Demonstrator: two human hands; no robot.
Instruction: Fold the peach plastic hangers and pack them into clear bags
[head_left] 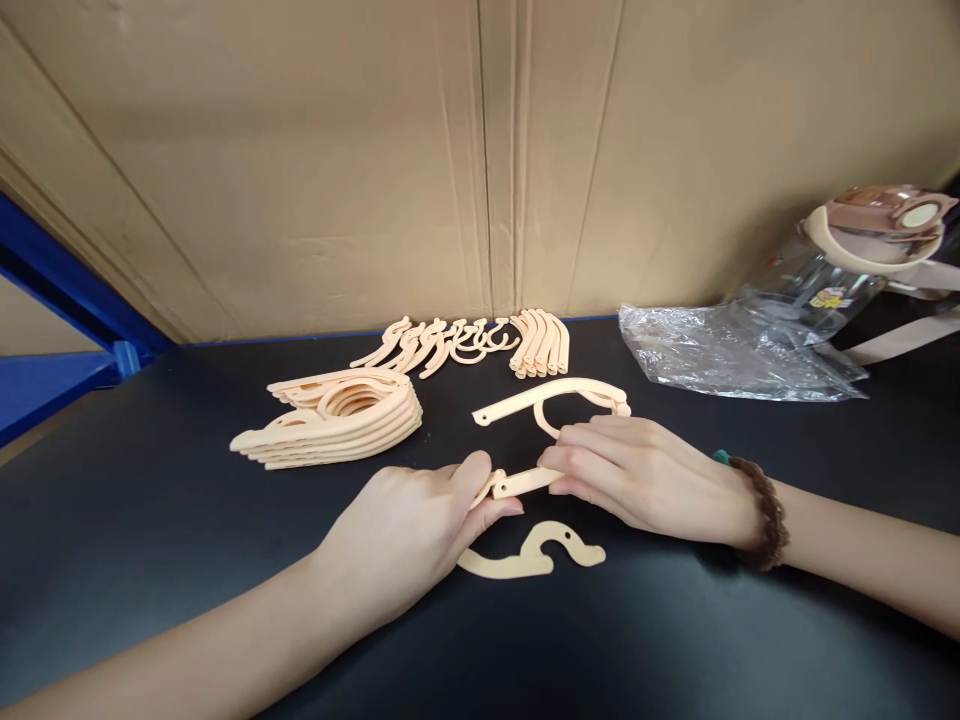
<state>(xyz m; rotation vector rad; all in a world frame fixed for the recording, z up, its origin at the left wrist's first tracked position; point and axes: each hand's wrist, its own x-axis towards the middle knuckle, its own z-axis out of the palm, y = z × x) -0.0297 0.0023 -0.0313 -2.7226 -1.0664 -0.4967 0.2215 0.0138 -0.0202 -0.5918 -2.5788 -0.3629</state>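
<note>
My left hand (405, 530) pinches a cream plastic piece between thumb and forefinger, mostly covered by the fingers. My right hand (637, 470) is closed on a straight cream hanger arm (523, 482) with a small hole at its left end. The arm's end meets the piece in my left fingers; whether they are joined, I cannot tell. Just beyond my right hand lies a curved hanger arm with a ring-like hook part (551, 396). Below the hands is a wavy hanger hook piece (517, 567), its left end hidden by my left hand.
A stack of folded hangers (337, 430) sits on the black table (187, 580) at left. Loose hook pieces (420, 345) and a row of curved arms (540, 342) lie behind. Clear plastic bag (720, 350) and a bottle (847, 260) stand right. Cardboard (300, 170) rises behind.
</note>
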